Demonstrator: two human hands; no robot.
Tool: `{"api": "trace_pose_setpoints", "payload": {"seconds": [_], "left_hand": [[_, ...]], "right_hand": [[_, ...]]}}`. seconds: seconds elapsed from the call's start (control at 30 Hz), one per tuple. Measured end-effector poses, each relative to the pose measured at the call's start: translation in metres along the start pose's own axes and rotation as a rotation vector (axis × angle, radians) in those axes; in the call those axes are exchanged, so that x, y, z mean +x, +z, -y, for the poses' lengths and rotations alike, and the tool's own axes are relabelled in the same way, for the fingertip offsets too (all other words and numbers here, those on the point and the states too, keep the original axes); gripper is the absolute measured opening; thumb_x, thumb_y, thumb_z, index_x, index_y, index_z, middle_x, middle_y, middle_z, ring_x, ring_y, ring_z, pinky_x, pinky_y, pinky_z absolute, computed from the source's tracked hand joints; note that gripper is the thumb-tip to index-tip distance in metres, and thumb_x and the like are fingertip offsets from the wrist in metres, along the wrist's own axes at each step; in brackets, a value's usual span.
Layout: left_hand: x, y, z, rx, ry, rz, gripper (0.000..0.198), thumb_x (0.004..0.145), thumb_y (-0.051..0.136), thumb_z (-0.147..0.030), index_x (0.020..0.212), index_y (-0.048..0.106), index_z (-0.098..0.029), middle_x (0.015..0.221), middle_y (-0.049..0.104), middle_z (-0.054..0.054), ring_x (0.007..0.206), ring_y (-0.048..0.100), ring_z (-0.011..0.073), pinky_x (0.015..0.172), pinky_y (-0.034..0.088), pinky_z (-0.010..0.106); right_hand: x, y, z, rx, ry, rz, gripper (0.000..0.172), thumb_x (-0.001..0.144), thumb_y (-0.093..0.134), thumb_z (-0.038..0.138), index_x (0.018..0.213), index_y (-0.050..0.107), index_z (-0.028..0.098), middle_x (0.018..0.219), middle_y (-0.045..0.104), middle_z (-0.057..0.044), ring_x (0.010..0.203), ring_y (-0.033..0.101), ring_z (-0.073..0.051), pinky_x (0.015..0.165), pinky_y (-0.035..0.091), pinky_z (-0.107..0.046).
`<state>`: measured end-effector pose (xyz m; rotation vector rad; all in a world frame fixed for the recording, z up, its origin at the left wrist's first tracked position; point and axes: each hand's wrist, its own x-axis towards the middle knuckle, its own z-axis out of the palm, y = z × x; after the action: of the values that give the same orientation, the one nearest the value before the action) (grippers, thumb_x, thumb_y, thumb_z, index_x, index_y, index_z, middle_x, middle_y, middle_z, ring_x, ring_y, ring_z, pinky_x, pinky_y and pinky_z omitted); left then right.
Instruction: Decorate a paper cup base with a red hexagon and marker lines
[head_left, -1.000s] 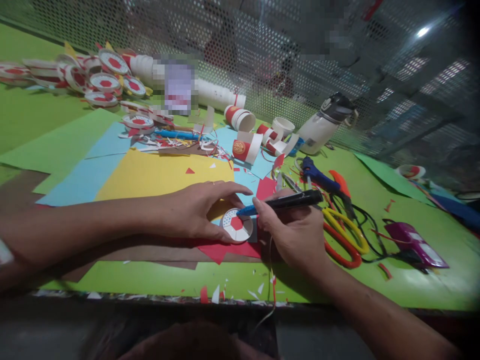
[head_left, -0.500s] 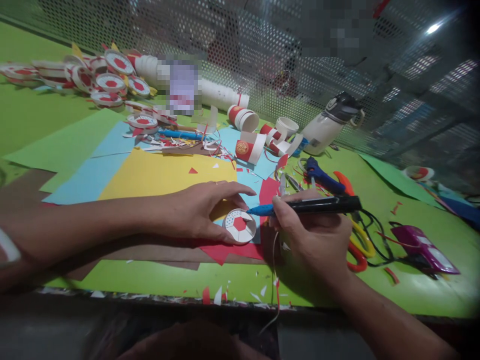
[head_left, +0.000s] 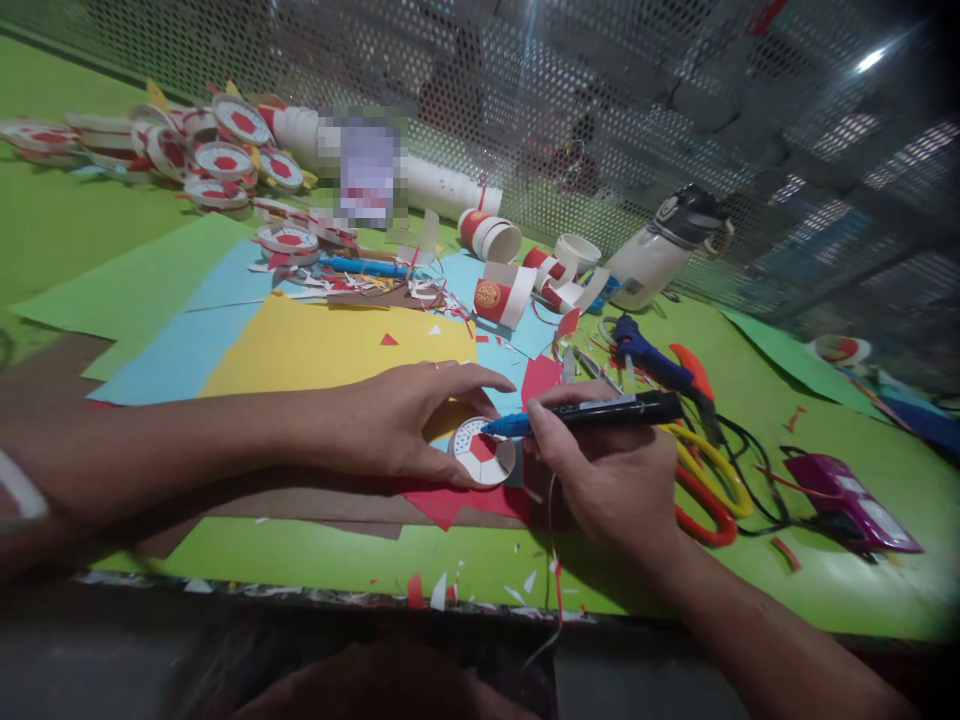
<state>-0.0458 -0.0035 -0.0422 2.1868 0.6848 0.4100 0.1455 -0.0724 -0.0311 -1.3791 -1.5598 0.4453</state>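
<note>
Between the thumb and fingers of my left hand [head_left: 405,420] is a small round cut paper-cup base [head_left: 495,470]. It is white, with a red hexagon in the middle, drawn lines, and blue dots on its upper left part. My right hand [head_left: 611,480] grips a black marker [head_left: 607,408] with a blue front end. The marker's tip is at the upper edge of the cup base, touching or very close to it. Under the base lie red and blue paper sheets, and a yellow paper sheet [head_left: 337,345] is just behind my left hand.
Finished-looking discs [head_left: 225,160] pile up at the back left, by a long stack of white cups [head_left: 450,185]. Cut red-and-white cups [head_left: 502,295] and a bottle [head_left: 660,250] stand behind. At right are a blue glue gun [head_left: 649,355], scissors [head_left: 709,475] and a purple device [head_left: 851,500].
My right hand has moved left with the marker, bringing its tip from the cup base's right edge further over the dotted part. My left hand stays on the base.
</note>
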Motion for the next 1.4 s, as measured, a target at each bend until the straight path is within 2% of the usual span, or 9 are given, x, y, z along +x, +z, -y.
{"api": "trace_pose_setpoints", "payload": {"seconds": [0.23, 0.4, 0.7, 0.87, 1.03, 1.17, 1.4], "left_hand": [[0.0, -0.0009, 0.0002, 0.008, 0.006, 0.005, 0.072, 0.073, 0.073, -0.035, 0.136, 0.039, -0.023, 0.129, 0.058, 0.005, 0.118, 0.055, 0.0217, 0.097, 0.043, 0.031], [-0.0004, -0.0005, -0.0001, 0.016, 0.012, -0.003, 0.072, 0.073, 0.073, -0.036, 0.135, 0.04, -0.023, 0.128, 0.059, 0.006, 0.116, 0.056, 0.0228, 0.095, 0.044, 0.032], [-0.0006, 0.0009, 0.0018, 0.036, 0.026, -0.025, 0.073, 0.073, 0.073, -0.038, 0.136, 0.04, -0.023, 0.128, 0.059, 0.006, 0.116, 0.056, 0.0237, 0.095, 0.045, 0.033], [-0.0006, 0.0003, 0.0004, 0.019, 0.011, -0.011, 0.072, 0.073, 0.073, -0.036, 0.135, 0.04, -0.022, 0.128, 0.058, 0.006, 0.116, 0.056, 0.0224, 0.095, 0.044, 0.03], [0.0003, -0.0009, -0.0014, 0.011, 0.02, -0.005, 0.071, 0.072, 0.073, -0.032, 0.135, 0.042, -0.023, 0.127, 0.06, 0.006, 0.115, 0.056, 0.0228, 0.096, 0.044, 0.032], [0.0009, -0.0013, -0.0014, -0.003, 0.032, 0.011, 0.068, 0.073, 0.073, -0.032, 0.134, 0.043, -0.024, 0.128, 0.059, 0.005, 0.115, 0.056, 0.0224, 0.096, 0.044, 0.032], [0.0008, -0.0003, -0.0003, 0.026, 0.01, -0.008, 0.072, 0.072, 0.075, -0.035, 0.135, 0.043, -0.023, 0.127, 0.059, 0.005, 0.113, 0.056, 0.0219, 0.094, 0.044, 0.03]], "right_hand": [[0.0011, -0.0006, 0.0009, -0.028, -0.056, 0.042, 0.006, 0.077, 0.067, 0.019, 0.071, 0.064, 0.018, 0.06, 0.065, 0.002, 0.047, 0.059, -0.01, 0.043, 0.05, -0.02], [-0.0007, 0.001, -0.0018, 0.034, 0.01, 0.057, 0.008, 0.077, 0.068, 0.023, 0.074, 0.063, 0.018, 0.064, 0.067, -0.001, 0.047, 0.06, -0.011, 0.038, 0.047, -0.02], [0.0, 0.0017, -0.0009, 0.035, 0.034, 0.08, 0.009, 0.077, 0.068, 0.024, 0.073, 0.062, 0.018, 0.056, 0.063, 0.002, 0.038, 0.054, -0.009, 0.036, 0.044, -0.021], [0.0018, 0.0009, 0.0007, -0.015, -0.05, 0.092, 0.008, 0.077, 0.066, 0.021, 0.071, 0.063, 0.018, 0.058, 0.064, 0.002, 0.043, 0.058, -0.01, 0.041, 0.048, -0.021], [0.003, -0.0019, -0.0009, -0.08, -0.164, 0.161, 0.005, 0.079, 0.063, 0.018, 0.075, 0.062, 0.02, 0.061, 0.065, 0.001, 0.05, 0.061, -0.012, 0.047, 0.051, -0.023], [0.0029, -0.0028, -0.0031, -0.052, -0.197, 0.194, 0.006, 0.079, 0.063, 0.016, 0.077, 0.061, 0.021, 0.066, 0.066, 0.001, 0.06, 0.065, -0.014, 0.057, 0.054, -0.025], [0.0037, -0.0017, -0.0039, -0.095, -0.205, 0.185, 0.006, 0.082, 0.063, 0.02, 0.076, 0.06, 0.02, 0.06, 0.065, 0.002, 0.055, 0.063, -0.014, 0.053, 0.051, -0.025]]}}
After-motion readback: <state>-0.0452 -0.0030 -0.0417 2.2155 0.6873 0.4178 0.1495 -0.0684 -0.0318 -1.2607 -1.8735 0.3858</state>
